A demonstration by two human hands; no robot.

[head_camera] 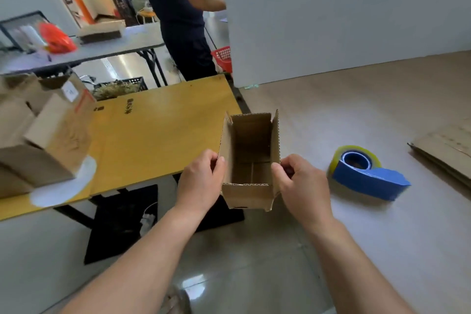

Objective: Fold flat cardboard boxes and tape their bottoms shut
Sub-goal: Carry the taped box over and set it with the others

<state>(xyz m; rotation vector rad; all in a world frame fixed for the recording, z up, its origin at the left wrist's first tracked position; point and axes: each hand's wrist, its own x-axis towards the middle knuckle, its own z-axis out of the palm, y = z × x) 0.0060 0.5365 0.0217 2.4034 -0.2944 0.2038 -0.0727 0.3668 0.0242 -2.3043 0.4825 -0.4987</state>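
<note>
2 arms outstretched, left grip (201,181), right grip (303,186) pinching box (248,195)

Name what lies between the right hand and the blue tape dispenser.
Nothing: the head view shows only bare brown surface between right hand and tape dispenser.

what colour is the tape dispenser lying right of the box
Blue, holding a yellowish clear roll: the tape dispenser shows best in the head view.

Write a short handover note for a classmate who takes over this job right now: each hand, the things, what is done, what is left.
Left hand pinches the left wall of the box; right hand pinches its right wall.
The box is open, bottom flaps folded in; tape there cannot be seen.
Tape dispenser lies right of the box; flat cardboard farther right.
Left: tape the bottom if bare, then fold the next.
</note>
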